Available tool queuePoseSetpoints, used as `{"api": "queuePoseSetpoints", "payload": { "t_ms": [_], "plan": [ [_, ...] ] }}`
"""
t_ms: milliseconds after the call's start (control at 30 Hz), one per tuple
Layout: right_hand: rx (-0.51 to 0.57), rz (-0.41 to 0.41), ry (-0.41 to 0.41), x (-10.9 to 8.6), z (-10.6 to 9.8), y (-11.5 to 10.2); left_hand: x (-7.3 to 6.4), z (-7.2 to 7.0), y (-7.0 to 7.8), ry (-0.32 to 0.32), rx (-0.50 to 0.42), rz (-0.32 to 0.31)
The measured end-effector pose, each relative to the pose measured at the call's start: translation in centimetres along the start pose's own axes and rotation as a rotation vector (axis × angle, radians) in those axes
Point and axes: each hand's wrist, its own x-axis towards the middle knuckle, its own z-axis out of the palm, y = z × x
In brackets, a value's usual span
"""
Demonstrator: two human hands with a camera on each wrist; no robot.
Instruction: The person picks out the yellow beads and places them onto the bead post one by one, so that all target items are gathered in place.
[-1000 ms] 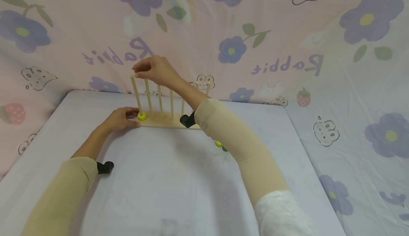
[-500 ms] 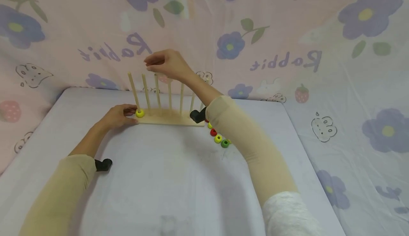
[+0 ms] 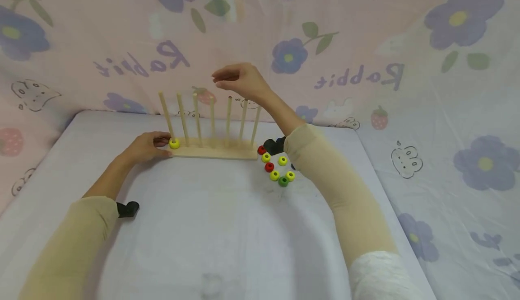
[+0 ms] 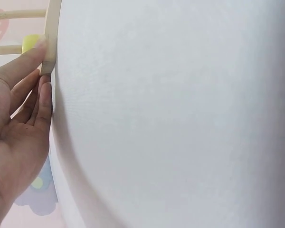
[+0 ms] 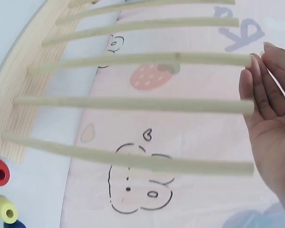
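A wooden peg rack [image 3: 215, 152] with a row of upright dowels stands toward the back of the table. Its leftmost dowel carries one yellow bead [image 3: 174, 143] at the bottom. My left hand [image 3: 143, 148] holds the rack's left end between thumb and fingers; the left wrist view shows the thumb [image 4: 26, 64] beside that bead, on the base. Above the right part of the rack, my right hand [image 3: 245, 81] hovers with relaxed fingers and nothing in them. In the right wrist view this hand [image 5: 273, 107] is close to the dowel tips; contact there cannot be told.
Loose beads lie right of the rack: red [image 3: 269, 167], yellow [image 3: 275, 175], green [image 3: 283, 181] and a dark blue one [image 5: 14, 224]. The right sleeve [image 3: 325, 169] partly covers that group. A patterned cloth [image 3: 349, 29] hangs behind the white table [image 3: 211, 227].
My right hand has moved rightward, away from the leftmost dowel's tip, uncovering more of the dowels and loose beads. My left hand keeps its hold on the rack's end.
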Motion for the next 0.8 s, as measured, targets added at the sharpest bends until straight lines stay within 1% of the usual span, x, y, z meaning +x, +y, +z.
{"api": "queuePoseSetpoints", "payload": {
  "t_ms": [33, 133, 233, 267, 367, 433, 667, 800],
  "plan": [
    [-0.002, 0.002, 0.006, -0.2, -0.3, 0.1, -0.1, 0.0, 0.1, -0.002, -0.002, -0.001],
    [-0.017, 0.017, 0.013, -1.7, -1.1, -0.7, -0.2, 0.0, 0.3, -0.007, -0.002, -0.002],
    [-0.02, 0.02, 0.024, -2.4, -1.8, -0.4, -0.2, 0.0, 0.3, -0.006, 0.0, -0.003],
    [-0.014, 0.017, 0.028, -2.6, -2.0, -0.1, -0.2, 0.0, 0.2, -0.006, 0.001, -0.001],
    [0.01, 0.003, 0.048, -2.4, -2.7, 2.0, -0.1, 0.0, 0.1, -0.004, 0.003, 0.0],
    [0.022, -0.004, 0.06, -2.6, -3.2, 2.8, 0.0, -0.1, 0.1, -0.002, 0.003, 0.0],
    [0.072, 0.009, 0.119, -4.4, -4.3, 4.1, -0.1, 0.0, 0.2, -0.009, 0.005, -0.014],
    [0.068, 0.024, 0.163, -5.7, -4.9, 4.7, -0.1, 0.0, 0.2, -0.002, 0.007, -0.019]
  ]
}}
